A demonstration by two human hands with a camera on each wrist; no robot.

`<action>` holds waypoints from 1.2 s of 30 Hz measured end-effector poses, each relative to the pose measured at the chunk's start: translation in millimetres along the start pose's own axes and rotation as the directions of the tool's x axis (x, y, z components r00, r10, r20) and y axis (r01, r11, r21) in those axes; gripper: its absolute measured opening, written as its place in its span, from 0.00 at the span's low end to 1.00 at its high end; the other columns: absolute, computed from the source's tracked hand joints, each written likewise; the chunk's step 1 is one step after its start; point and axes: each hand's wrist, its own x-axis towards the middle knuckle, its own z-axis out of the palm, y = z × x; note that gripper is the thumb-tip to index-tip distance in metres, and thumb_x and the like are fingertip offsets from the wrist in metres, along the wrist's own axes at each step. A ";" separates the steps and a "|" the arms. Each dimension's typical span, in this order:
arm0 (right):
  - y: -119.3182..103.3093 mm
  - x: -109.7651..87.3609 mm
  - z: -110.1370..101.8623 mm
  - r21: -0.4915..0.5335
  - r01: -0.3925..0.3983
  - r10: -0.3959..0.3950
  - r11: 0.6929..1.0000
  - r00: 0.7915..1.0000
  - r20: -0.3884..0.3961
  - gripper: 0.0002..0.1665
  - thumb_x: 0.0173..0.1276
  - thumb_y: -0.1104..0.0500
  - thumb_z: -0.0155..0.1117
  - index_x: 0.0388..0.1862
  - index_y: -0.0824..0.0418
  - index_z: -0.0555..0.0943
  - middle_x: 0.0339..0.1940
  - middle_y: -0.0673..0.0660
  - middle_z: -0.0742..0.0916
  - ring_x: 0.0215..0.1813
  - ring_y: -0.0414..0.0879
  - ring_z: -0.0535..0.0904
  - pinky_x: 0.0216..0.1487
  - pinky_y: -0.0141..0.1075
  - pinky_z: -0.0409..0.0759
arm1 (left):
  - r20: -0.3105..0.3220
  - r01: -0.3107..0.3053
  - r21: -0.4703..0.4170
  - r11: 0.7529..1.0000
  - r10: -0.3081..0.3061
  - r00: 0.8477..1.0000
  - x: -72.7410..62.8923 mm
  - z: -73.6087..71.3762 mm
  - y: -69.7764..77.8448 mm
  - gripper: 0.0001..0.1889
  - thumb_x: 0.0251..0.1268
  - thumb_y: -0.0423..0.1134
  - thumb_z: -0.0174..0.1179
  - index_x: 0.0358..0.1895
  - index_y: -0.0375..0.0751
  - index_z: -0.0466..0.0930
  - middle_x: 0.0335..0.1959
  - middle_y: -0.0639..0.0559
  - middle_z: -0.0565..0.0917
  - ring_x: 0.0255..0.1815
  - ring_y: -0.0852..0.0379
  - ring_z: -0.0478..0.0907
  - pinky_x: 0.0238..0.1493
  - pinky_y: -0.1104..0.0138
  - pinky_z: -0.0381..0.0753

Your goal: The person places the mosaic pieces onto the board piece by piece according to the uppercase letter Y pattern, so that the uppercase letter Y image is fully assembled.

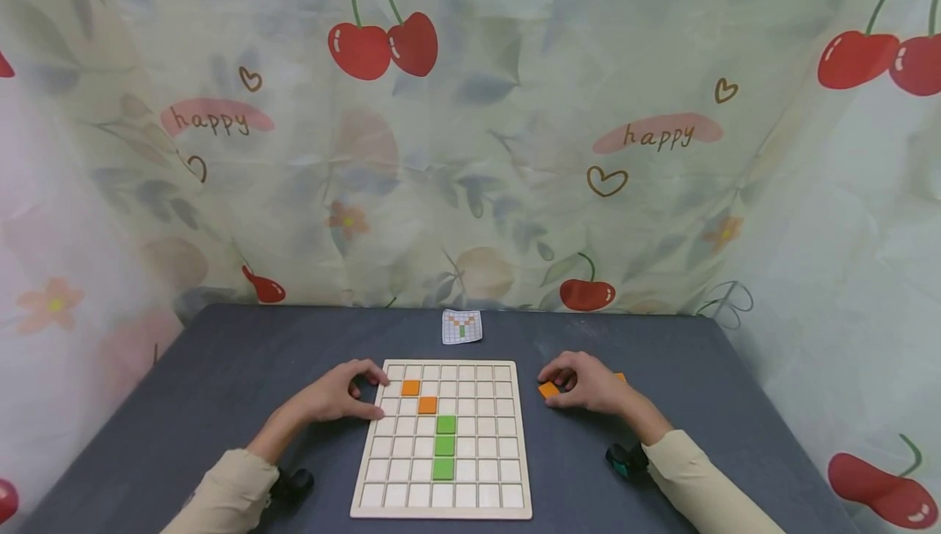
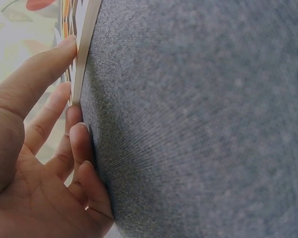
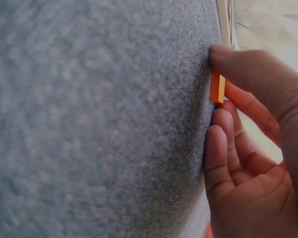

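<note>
A pale wooden grid board (image 1: 450,513) lies on the dark cloth. Its squares hold two orange tiles (image 1: 410,388) set diagonally and a column of three green tiles (image 1: 444,446). At the board's upper left edge, my left hand (image 1: 340,391) rests its thumb and index finger, spread apart; the left wrist view shows the thumb tip against the board's rim (image 2: 82,64). To the right of the board, my right hand (image 1: 584,383) pinches an orange tile (image 1: 548,389) between thumb and fingers, low at the cloth. The right wrist view shows this tile (image 3: 217,89) just below the thumb.
Behind the board lies a small paper card (image 1: 461,327) with a printed grid pattern. Another orange piece (image 1: 621,376) peeks out behind my right wrist. A printed curtain (image 1: 470,150) hangs along the table's far edge. Dark wrist devices (image 1: 626,460) sit below both wrists.
</note>
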 end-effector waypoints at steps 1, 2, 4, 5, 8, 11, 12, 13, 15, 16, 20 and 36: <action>-0.1 0.0 0.3 -0.004 0.000 0.000 1.000 1.000 -0.001 0.15 0.62 0.59 0.78 0.47 0.60 0.88 0.40 0.49 0.82 0.42 0.47 0.78 0.43 0.37 0.79 | 0.001 0.000 -0.002 1.000 0.000 1.000 -0.2 0.0 0.3 0.22 0.56 0.42 0.78 0.51 0.44 0.82 0.47 0.49 0.75 0.43 0.50 0.70 0.44 0.56 0.70; -0.2 -0.1 0.5 -0.007 0.001 -0.001 1.000 1.000 -0.002 0.14 0.63 0.59 0.78 0.47 0.60 0.88 0.40 0.49 0.82 0.41 0.47 0.78 0.43 0.37 0.79 | 0.000 0.000 0.000 1.000 0.000 1.000 -0.3 -0.1 0.5 0.22 0.56 0.42 0.78 0.51 0.44 0.82 0.47 0.49 0.75 0.43 0.50 0.70 0.44 0.56 0.70; -0.3 -0.2 0.9 -0.011 0.001 -0.001 1.000 1.000 -0.003 0.13 0.63 0.59 0.78 0.46 0.59 0.88 0.39 0.49 0.82 0.41 0.47 0.77 0.43 0.37 0.79 | 0.001 0.002 0.000 1.000 -0.002 1.000 -0.6 -0.2 1.1 0.22 0.56 0.42 0.78 0.51 0.44 0.82 0.47 0.49 0.75 0.43 0.50 0.70 0.44 0.56 0.70; -0.3 -0.3 1.1 -0.014 0.002 -0.002 1.000 1.000 -0.004 0.12 0.63 0.58 0.78 0.45 0.59 0.88 0.38 0.49 0.82 0.40 0.46 0.77 0.42 0.37 0.79 | 0.001 0.003 0.000 1.000 -0.003 1.000 -0.8 -0.3 1.4 0.22 0.56 0.42 0.78 0.51 0.44 0.82 0.47 0.49 0.75 0.42 0.50 0.70 0.43 0.56 0.70; -0.4 -0.7 1.7 -0.016 0.005 -0.005 1.000 1.000 -0.006 0.11 0.64 0.58 0.78 0.44 0.58 0.88 0.38 0.49 0.82 0.39 0.46 0.77 0.42 0.37 0.78 | -0.001 0.005 0.000 1.000 -0.005 1.000 -1.1 -0.5 1.7 0.22 0.55 0.42 0.79 0.51 0.44 0.82 0.47 0.49 0.75 0.42 0.50 0.70 0.43 0.57 0.70; -0.1 -0.8 2.3 -0.011 0.011 -0.011 1.000 1.000 -0.006 0.11 0.64 0.57 0.78 0.44 0.58 0.88 0.37 0.49 0.81 0.39 0.46 0.77 0.41 0.37 0.78 | -0.002 0.004 0.000 1.000 -0.004 1.000 -1.3 -0.4 1.9 0.22 0.55 0.42 0.79 0.52 0.44 0.82 0.47 0.48 0.75 0.42 0.50 0.70 0.43 0.57 0.69; 0.3 -0.8 2.5 -0.011 0.014 -0.014 1.000 1.000 -0.006 0.11 0.64 0.57 0.78 0.43 0.57 0.88 0.37 0.49 0.81 0.39 0.45 0.77 0.41 0.37 0.78 | -0.001 0.003 -0.001 1.000 -0.003 1.000 -1.3 -0.2 2.0 0.22 0.56 0.42 0.79 0.52 0.43 0.82 0.47 0.48 0.75 0.41 0.50 0.70 0.43 0.57 0.69; 0.6 -0.7 2.5 -0.008 0.018 -0.018 1.000 1.000 -0.007 0.11 0.64 0.57 0.78 0.43 0.57 0.88 0.37 0.49 0.82 0.39 0.45 0.77 0.41 0.37 0.78 | -0.001 -0.006 0.001 1.000 0.006 1.000 -1.6 -0.3 2.1 0.22 0.56 0.42 0.78 0.52 0.43 0.82 0.47 0.48 0.75 0.41 0.50 0.70 0.42 0.58 0.69; 1.4 -0.5 2.5 -0.003 0.022 -0.022 1.000 1.000 -0.010 0.11 0.63 0.57 0.78 0.43 0.57 0.88 0.37 0.49 0.82 0.39 0.46 0.77 0.41 0.37 0.78 | 0.001 -0.009 0.001 1.000 0.009 1.000 -1.6 -0.1 2.5 0.22 0.56 0.42 0.78 0.52 0.42 0.81 0.47 0.48 0.75 0.41 0.51 0.70 0.42 0.58 0.69; 1.6 -0.4 2.4 0.002 0.022 -0.022 1.000 1.000 -0.013 0.11 0.63 0.57 0.78 0.42 0.57 0.88 0.37 0.49 0.82 0.39 0.46 0.78 0.41 0.37 0.78 | 0.002 -0.011 0.000 1.000 0.011 1.000 -1.7 -0.1 2.7 0.22 0.56 0.42 0.78 0.52 0.42 0.81 0.47 0.48 0.75 0.40 0.51 0.69 0.42 0.58 0.69; 0.8 0.0 2.1 0.037 0.015 -0.014 0.999 1.000 -0.023 0.11 0.63 0.58 0.78 0.42 0.57 0.87 0.36 0.50 0.84 0.38 0.48 0.79 0.40 0.36 0.79 | 0.003 -0.010 0.002 1.000 0.010 1.000 -1.3 -0.5 2.3 0.22 0.56 0.42 0.78 0.52 0.42 0.81 0.47 0.48 0.75 0.40 0.51 0.69 0.42 0.58 0.69; 3.1 0.3 5.8 0.122 0.095 -0.088 0.988 0.994 -0.069 0.12 0.65 0.59 0.77 0.46 0.60 0.88 0.38 0.50 0.86 0.37 0.44 0.80 0.41 0.36 0.80 | 0.005 -0.016 -0.001 1.000 0.016 1.000 -0.3 -1.0 0.7 0.22 0.56 0.42 0.78 0.52 0.43 0.81 0.47 0.48 0.75 0.42 0.50 0.70 0.42 0.58 0.69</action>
